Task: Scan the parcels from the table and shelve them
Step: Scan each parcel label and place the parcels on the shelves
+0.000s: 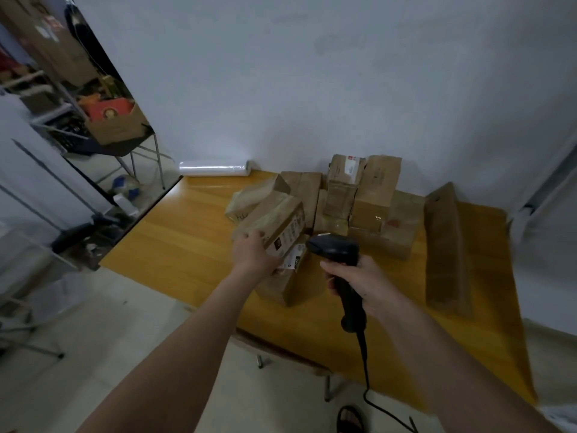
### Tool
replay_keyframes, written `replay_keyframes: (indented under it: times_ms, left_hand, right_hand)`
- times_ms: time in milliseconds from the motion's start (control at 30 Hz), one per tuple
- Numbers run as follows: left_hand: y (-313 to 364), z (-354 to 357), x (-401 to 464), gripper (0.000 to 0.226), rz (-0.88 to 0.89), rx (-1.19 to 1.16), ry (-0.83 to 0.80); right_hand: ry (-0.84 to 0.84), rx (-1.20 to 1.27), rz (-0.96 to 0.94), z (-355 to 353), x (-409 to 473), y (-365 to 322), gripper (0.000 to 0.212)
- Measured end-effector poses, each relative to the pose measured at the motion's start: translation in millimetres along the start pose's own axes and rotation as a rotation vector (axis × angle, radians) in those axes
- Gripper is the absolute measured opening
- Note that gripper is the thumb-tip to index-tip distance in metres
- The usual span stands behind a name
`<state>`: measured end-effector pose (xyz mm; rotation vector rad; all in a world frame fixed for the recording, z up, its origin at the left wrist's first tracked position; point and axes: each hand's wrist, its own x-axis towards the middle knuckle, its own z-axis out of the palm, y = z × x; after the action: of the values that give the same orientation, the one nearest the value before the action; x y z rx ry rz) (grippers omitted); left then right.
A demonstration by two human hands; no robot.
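Observation:
My left hand (254, 253) grips a taped brown parcel (278, 223) by its near end, its label side turned toward the scanner. My right hand (362, 284) holds a black corded barcode scanner (335, 250) by the handle, its head pointing left at that label. Beneath the held parcel lies another brown parcel (282, 287) with a white label. Several more cardboard parcels (374, 198) are piled at the back of the wooden table (193, 232). A long flat parcel (445, 245) lies apart on the right.
A roll of clear film (214, 168) lies at the table's far left corner against the white wall. Metal shelving (46, 98) with boxes stands at the left, a ball (125, 185) on the floor beneath. The scanner cable (368, 379) hangs off the table's near edge.

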<state>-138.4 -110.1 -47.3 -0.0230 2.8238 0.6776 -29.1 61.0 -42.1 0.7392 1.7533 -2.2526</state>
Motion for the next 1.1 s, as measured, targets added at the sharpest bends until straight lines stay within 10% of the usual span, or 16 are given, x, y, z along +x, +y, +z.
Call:
replay_keyframes:
  times_ms: [733, 833, 933, 1100]
  left_hand:
    - [-37.1, 22.3, 164.9, 0.137, -0.205, 0.118, -0.214]
    - [-12.2, -17.5, 124.6, 0.128, -0.132, -0.172, -0.328]
    - [2.4, -41.4, 99.7, 0.065, -0.116, -0.627, -0.500]
    - [11.4, -51.0, 91.3, 0.098, -0.039, -0.894, -0.508]
  right_hand:
    - [0.235, -0.039, 0.042, 2.6, 22.7, -20.2, 0.017]
    - [0.266, -0.005, -0.022, 13.3, 19.5, -26.5, 0.014]
    - [0.306, 0.059, -0.116, 23.0, 13.1, -39.3, 0.013]
    - [0.334, 0.014, -0.250, 37.9, 1.5, -62.4, 0.014]
